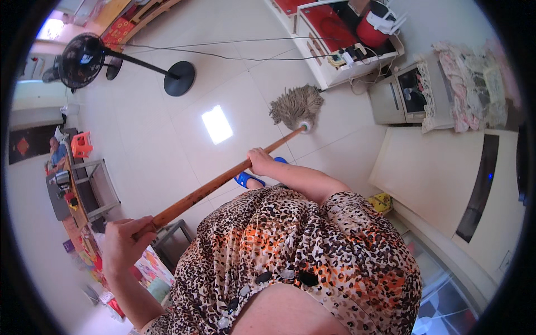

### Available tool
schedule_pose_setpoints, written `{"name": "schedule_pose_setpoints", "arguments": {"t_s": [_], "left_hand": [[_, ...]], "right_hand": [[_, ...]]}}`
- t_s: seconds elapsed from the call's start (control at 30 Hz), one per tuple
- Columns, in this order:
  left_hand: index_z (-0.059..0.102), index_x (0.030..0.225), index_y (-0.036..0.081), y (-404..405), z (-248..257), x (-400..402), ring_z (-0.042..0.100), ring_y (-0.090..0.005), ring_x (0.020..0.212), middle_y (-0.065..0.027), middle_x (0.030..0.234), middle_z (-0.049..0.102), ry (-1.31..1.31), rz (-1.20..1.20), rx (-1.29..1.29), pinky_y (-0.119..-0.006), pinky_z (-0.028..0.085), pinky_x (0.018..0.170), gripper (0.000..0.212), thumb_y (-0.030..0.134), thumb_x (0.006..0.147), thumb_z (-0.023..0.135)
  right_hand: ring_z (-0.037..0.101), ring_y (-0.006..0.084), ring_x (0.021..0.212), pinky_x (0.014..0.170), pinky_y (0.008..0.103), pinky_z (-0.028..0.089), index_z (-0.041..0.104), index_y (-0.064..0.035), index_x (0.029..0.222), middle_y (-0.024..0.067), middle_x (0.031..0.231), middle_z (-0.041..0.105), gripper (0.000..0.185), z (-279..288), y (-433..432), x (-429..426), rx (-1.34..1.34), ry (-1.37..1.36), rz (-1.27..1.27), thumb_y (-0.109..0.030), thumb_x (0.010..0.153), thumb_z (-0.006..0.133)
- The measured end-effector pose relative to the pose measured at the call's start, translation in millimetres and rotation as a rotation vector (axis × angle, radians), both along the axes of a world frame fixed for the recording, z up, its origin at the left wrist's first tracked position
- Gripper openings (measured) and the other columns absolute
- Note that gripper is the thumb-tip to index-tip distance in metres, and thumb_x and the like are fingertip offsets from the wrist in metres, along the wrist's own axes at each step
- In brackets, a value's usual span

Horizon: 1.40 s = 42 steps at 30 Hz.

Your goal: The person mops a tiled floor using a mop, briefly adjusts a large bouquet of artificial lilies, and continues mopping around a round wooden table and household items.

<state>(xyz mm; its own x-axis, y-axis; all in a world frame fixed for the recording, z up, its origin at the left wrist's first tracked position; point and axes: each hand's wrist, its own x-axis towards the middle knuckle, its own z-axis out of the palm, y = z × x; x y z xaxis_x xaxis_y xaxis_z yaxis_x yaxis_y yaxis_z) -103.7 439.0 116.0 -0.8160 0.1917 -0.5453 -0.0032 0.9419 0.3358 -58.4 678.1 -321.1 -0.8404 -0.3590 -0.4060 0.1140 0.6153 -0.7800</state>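
A string mop with a long wooden handle [205, 189] slants across the view from lower left to upper right. Near the handle's top end, my left hand [127, 243] is closed around the wood. My right hand [260, 161] grips the handle further down, towards the mop head. The grey-brown mop head [297, 106] lies spread on the pale tiled floor [167, 138], close to the corner of a white and red cabinet. Blue slippers [243, 180] are on my feet, just below the handle.
A black standing fan [179, 78] is at the upper left. Thin cables [217, 57] run from its side to a power strip on the cabinet [335, 75]. Right of the mop stands a small appliance [387, 100] beside a tall cream unit [427, 167]. A person [57, 153] sits far left near an orange stool [81, 145].
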Motion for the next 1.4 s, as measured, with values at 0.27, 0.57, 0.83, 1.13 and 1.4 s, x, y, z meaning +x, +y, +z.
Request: {"name": "schedule_pose_setpoints", "arguments": {"t_s": [0.27, 0.57, 0.83, 1.13, 1.4], "left_hand": [[0.070, 0.098, 0.000, -23.3, -105.2, 45.1, 0.066, -0.0129, 0.066, -0.0133, 0.077, 0.070, -0.058, 0.264, 0.160, -0.025, 0.051, 0.062, 0.026, 0.009, 0.074, 0.073], [0.068, 0.097, 0.008, 91.3, -172.4, -1.1, 0.062, -0.0273, 0.054, -0.0094, 0.063, 0.062, 0.177, -0.371, 0.202, -0.036, 0.050, 0.051, 0.025, 0.021, 0.077, 0.072], [0.063, 0.098, -0.003, 167.6, -154.6, -48.8, 0.056, -0.0151, 0.053, -0.0016, 0.064, 0.054, 0.633, -1.141, 0.312, -0.029, 0.043, 0.045, 0.030, 0.012, 0.073, 0.059], [0.064, 0.098, -0.004, 101.0, -134.9, -32.5, 0.058, -0.0143, 0.056, -0.0033, 0.067, 0.058, 0.487, -1.176, 0.272, -0.027, 0.043, 0.046, 0.027, 0.009, 0.074, 0.060], [0.061, 0.101, 0.004, 44.3, -50.2, -41.2, 0.053, -0.0153, 0.058, -0.0002, 0.066, 0.049, 0.313, -0.925, -0.099, -0.031, 0.041, 0.050, 0.031, 0.017, 0.074, 0.069]], "right_hand": [[0.055, 0.0300, 0.109, 0.087, 0.0428, 0.049, 0.064, -0.0069, 0.096, 0.0121, 0.107, 0.062, 0.021, -14.2, 65.4, -0.1, 0.321, -0.147, 0.129, -0.007, 0.077, 0.058], [0.057, 0.0335, 0.104, 0.081, 0.0462, 0.050, 0.062, -0.0103, 0.091, 0.0131, 0.105, 0.060, 0.016, -83.5, 191.1, -13.8, 0.614, -0.088, -0.243, -0.005, 0.076, 0.059], [0.053, 0.0281, 0.101, 0.082, 0.0363, 0.047, 0.055, -0.0146, 0.097, 0.0104, 0.107, 0.052, 0.024, -171.1, 284.9, 17.9, -0.188, -0.138, -1.287, -0.002, 0.077, 0.056], [0.053, 0.0389, 0.100, 0.080, 0.0457, 0.046, 0.045, -0.0108, 0.105, 0.0149, 0.114, 0.046, 0.039, -44.0, 188.6, 41.2, 0.409, -0.022, -0.518, 0.001, 0.072, 0.062], [0.055, 0.0431, 0.086, 0.072, 0.0513, 0.047, 0.045, -0.0087, 0.096, 0.0191, 0.104, 0.047, 0.033, -5.1, 78.8, 46.2, 0.336, -0.051, -0.334, -0.009, 0.071, 0.067]]}}
